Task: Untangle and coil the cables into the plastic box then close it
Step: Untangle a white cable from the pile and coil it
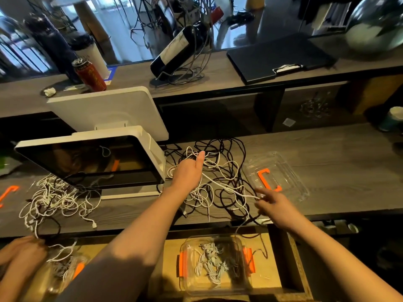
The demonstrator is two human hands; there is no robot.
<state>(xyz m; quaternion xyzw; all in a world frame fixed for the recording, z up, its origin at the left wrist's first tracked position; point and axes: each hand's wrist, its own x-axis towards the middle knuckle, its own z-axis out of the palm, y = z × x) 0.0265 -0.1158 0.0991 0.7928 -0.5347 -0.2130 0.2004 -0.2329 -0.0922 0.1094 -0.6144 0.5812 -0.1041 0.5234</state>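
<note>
Right hand [275,205] pinches thin white cord [229,188]; left hand [188,172], loosely spread, presses tangled cables [218,171].

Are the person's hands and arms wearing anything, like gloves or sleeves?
No. The left hand and right hand are bare, with no gloves, rings or watch showing. Both forearms are bare too, with no sleeves in view.

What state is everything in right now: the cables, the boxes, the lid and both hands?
Cable pile: tangled, black and white mixed, loose on the counter.
Plastic box: open, some coiled cables inside.
Lid: off, lying on the counter beside the pile.
Left hand: resting on the pile, one finger pointing out.
Right hand: pinching a white cable, pulled taut.
Second cable pile: tangled.
</note>
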